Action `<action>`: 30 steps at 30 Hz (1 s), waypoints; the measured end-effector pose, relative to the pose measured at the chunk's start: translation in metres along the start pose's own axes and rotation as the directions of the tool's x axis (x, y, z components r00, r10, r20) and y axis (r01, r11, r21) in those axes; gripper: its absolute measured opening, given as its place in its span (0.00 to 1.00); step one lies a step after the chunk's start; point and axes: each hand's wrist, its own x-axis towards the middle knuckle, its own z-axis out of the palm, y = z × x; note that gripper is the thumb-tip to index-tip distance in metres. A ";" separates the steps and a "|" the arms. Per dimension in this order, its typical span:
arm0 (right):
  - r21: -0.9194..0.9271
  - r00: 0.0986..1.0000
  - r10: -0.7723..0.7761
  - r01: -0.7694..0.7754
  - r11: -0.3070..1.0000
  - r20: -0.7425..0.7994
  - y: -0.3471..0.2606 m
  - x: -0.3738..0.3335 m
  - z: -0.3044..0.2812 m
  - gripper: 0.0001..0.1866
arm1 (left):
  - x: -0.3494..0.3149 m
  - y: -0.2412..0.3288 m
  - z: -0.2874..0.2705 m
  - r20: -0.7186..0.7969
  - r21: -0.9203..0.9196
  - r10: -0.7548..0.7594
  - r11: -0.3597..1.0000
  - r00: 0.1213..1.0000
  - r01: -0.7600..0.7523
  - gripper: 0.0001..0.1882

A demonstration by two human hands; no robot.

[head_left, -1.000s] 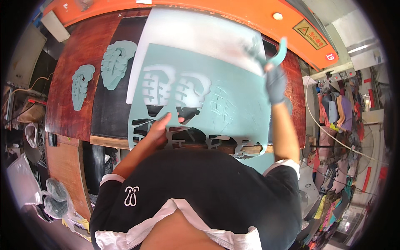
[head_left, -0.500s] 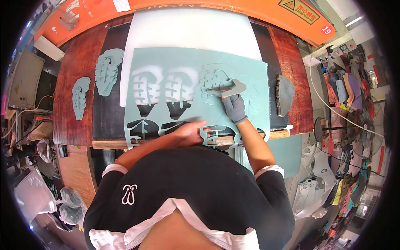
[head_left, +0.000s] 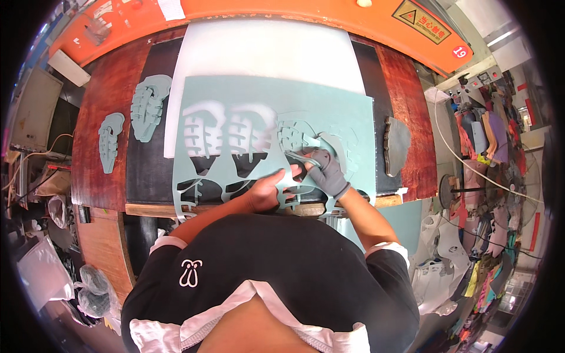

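A pale green sheet (head_left: 276,91) with shoe-upper-shaped openings lies over the bench, its cut-out lower edge reaching toward me. My left hand (head_left: 268,191), bare, is closed on a narrow strip of this sheet near the front edge; part of its fingers is hidden by the strip. My right hand (head_left: 329,175), in a grey fingerless glove, pinches a curved pale green cut piece (head_left: 333,147) above the right half of the sheet. Beside it, another slotted cut piece (head_left: 293,134) still lies within its outline. White shows through the upper openings, black through the lower ones.
Two slotted green stacks, one on black (head_left: 148,109) and one on red-brown wood (head_left: 109,142), lie at left. A thick grey shoe-shaped block (head_left: 398,147) sits at right. An orange machine beam (head_left: 265,10) spans the back. Colourful scraps (head_left: 485,129) hang at far right.
My right hand has come down toward me and closer to my left hand, tilting the curved piece. The sheet has shifted slightly toward me in the picture.
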 end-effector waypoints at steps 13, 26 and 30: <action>0.099 0.686 0.322 -0.344 0.934 -0.652 0.057 0.210 -0.182 0.23 | -0.011 0.009 -0.004 -0.066 0.021 -0.121 0.992 0.990 0.123 0.26; -0.537 0.994 -0.029 -0.033 0.843 -0.106 0.012 0.016 -0.148 0.14 | -0.011 0.009 -0.011 -0.110 0.164 -0.107 0.979 0.988 0.124 0.25; -0.450 0.991 -0.102 0.053 0.891 -0.086 0.034 -0.058 -0.090 0.14 | -0.037 0.028 -0.003 -0.187 0.362 -0.286 0.869 0.940 0.336 0.25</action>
